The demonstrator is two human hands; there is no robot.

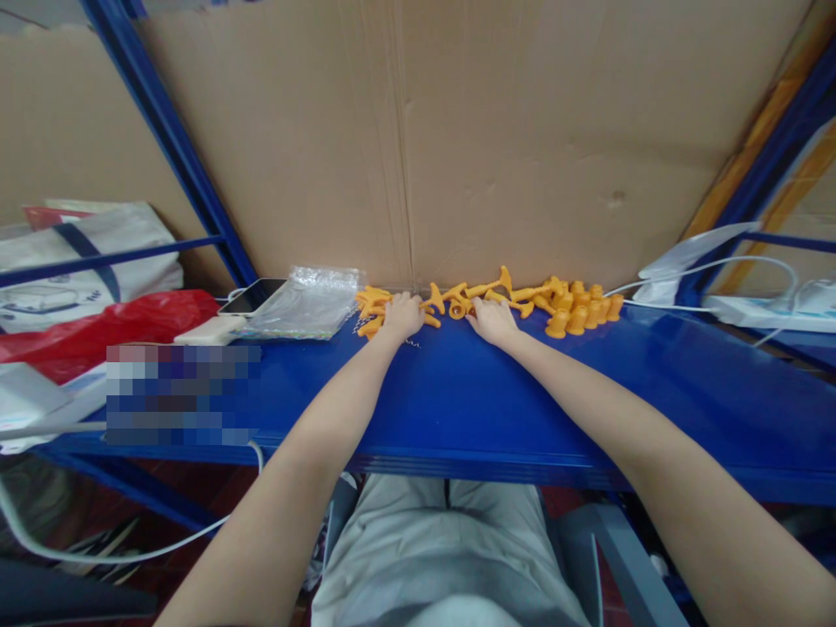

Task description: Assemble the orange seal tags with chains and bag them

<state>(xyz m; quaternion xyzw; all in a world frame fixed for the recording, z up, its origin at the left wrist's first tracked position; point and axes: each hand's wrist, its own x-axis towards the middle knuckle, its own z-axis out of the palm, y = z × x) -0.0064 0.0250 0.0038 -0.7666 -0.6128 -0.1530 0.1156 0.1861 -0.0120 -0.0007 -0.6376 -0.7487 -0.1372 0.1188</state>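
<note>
Left hand [403, 315]: palm down, fingers curled onto the orange parts [457, 303] at the left end of the row. Whether they are closed around any one piece cannot be told; the fingertips are hidden among the parts.

Right hand [493, 320]: palm down, fingers bent onto the parts near the middle of the row, thumb side toward the left hand. A firm grasp cannot be confirmed here either.

The orange parts lie in a loose row on the blue shelf [457, 409], hard against the cardboard [457, 131] that stands behind them. Just right of the right hand, a group of cup-shaped pieces [578, 315] stands upright, packed together. A short metal chain [360, 328] lies just left of the left hand, at the edge of the row.

Left of the parts: a clear bag [306, 303], flat on the shelf; beyond it a phone [252, 296] and a white power bank [210, 330]; farther left a red bag [104, 326].

Right of the parts: white cables [659, 306] leading to a power strip [767, 312].
</note>
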